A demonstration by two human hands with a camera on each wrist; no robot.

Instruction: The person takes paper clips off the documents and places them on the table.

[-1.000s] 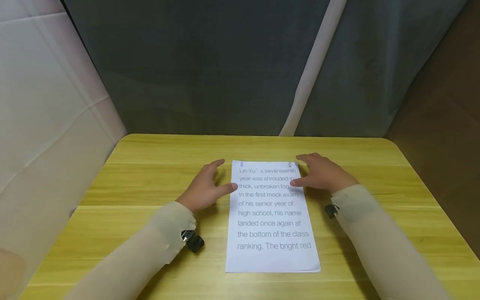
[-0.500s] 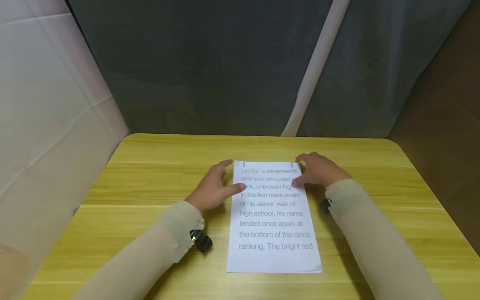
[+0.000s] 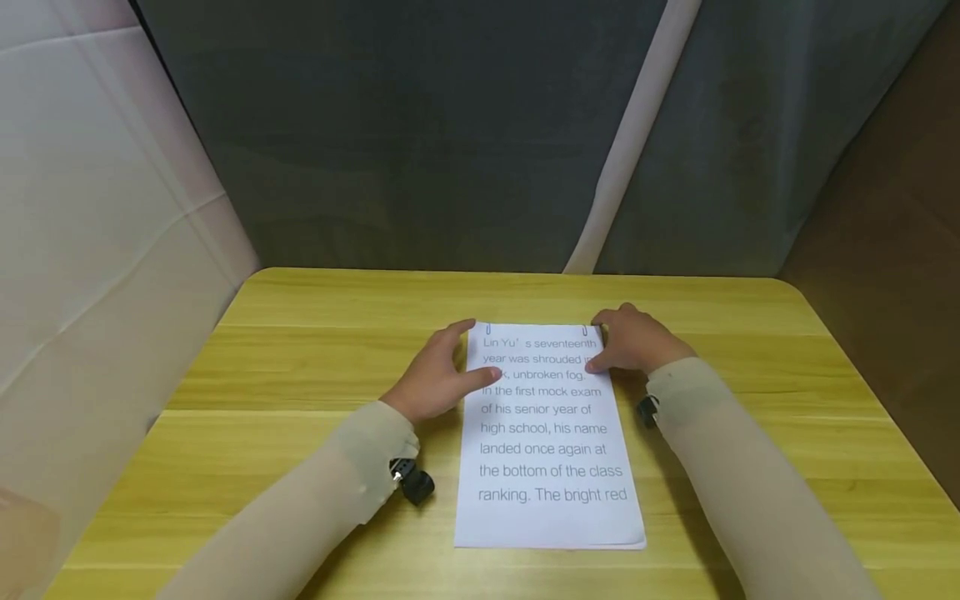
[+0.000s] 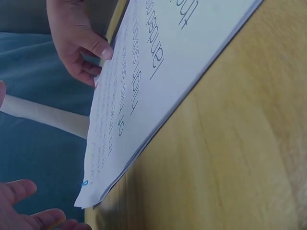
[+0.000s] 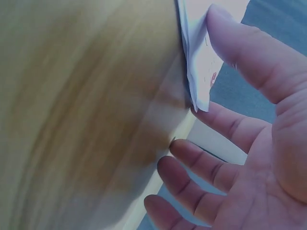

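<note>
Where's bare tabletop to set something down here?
Free: the strip between the paper stack and the table far edge, plus the wide patches beyond each forearm. Crowded: the stack's top corners, where the left hand and right hand sit.

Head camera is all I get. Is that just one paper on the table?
Observer: No. The left wrist view shows the paper edge-on, and it is several sheets stacked.
Operator: Is the right hand grabbing it?
Observer: No. The right wrist view shows the right hand with its fingers spread and only the thumb against the corner.
Operator: Is that corner flat?
Observer: In that view it seems slightly lifted off the table.
</note>
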